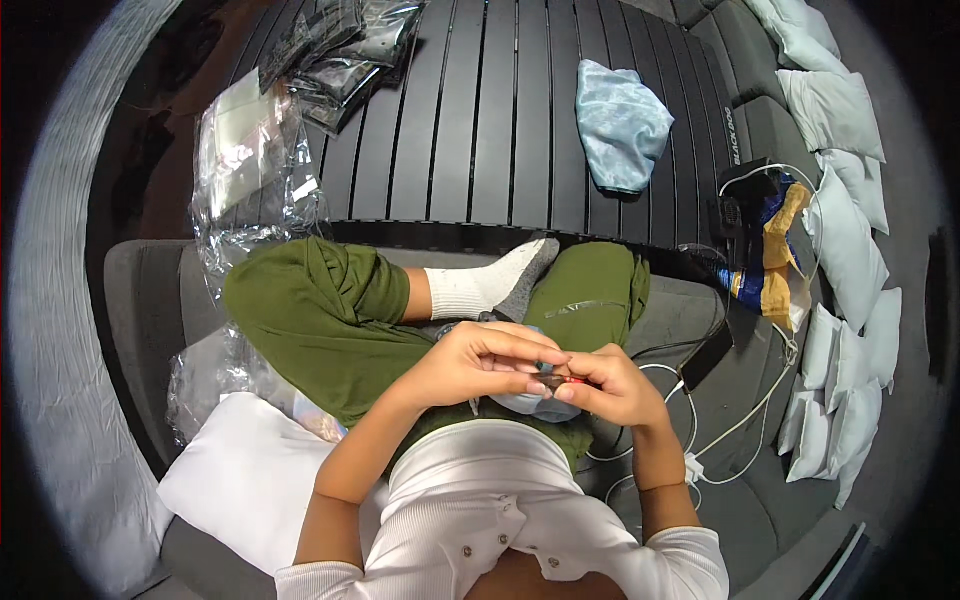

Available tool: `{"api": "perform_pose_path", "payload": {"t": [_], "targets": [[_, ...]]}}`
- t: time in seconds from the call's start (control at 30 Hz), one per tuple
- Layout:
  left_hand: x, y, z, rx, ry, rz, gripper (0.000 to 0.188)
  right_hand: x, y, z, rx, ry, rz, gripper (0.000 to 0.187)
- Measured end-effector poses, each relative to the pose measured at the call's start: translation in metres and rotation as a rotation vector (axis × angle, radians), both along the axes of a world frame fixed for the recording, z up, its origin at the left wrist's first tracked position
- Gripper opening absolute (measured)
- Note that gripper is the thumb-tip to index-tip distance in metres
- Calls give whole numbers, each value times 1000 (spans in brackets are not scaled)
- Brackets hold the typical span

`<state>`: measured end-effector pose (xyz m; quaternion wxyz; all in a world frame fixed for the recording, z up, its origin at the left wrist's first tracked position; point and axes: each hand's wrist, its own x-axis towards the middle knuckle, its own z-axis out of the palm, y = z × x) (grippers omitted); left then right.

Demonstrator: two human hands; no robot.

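My left hand (pixel 485 362) and my right hand (pixel 618 388) meet above my lap, fingertips almost touching. Between them is a small, slim dark item with a red part (pixel 575 380), too small to identify. The thumb and fingers of my right hand pinch its red end. My left thumb and fingers close on its dark end. Just under the hands, a light blue-grey cloth (pixel 535 406) lies in my lap, mostly covered by the fingers.
Ahead is a black slatted table (pixel 465 130) with a shiny light blue cloth pouch (pixel 622 128) and several dark plastic packets (pixel 350 55). Clear plastic bags (pixel 250 160) hang over its left edge. White cables (pixel 740 440) and a black power bank (pixel 707 360) lie right. A white pillow (pixel 245 475) sits left.
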<state>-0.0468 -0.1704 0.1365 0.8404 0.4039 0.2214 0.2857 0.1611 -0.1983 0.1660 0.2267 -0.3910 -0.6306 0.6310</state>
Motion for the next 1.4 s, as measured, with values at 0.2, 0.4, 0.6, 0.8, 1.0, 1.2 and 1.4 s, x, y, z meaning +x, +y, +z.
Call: {"api": "perform_pose_path", "payload": {"t": [0.2, 0.4, 0.6, 0.8, 1.0, 1.2, 1.4], "targets": [[0, 0, 4, 37, 37, 1, 35, 7, 1, -1, -39, 78, -7, 19], [0, 1, 1, -51, -23, -3, 51, 26, -5, -8, -152, 278, -145, 45], [4, 8, -4, -85, -35, 90, 85, 10, -3, -25, -52, 320, -345, 37], [8, 9, -12, -9, -113, 153, 77, -18, 1, -44, 150, -56, -390, 32], [-11, 12, -61, 589, 680, 215, 53, -30, 4, -36, 205, 353, -719, 33], [-14, -8, -90, 209, 520, -113, 32, -11, 7, -31, 284, 520, -917, 34], [-27, 12, -57, -164, 247, 414, 23, 18, 5, -23, 350, 506, -932, 32]]}}
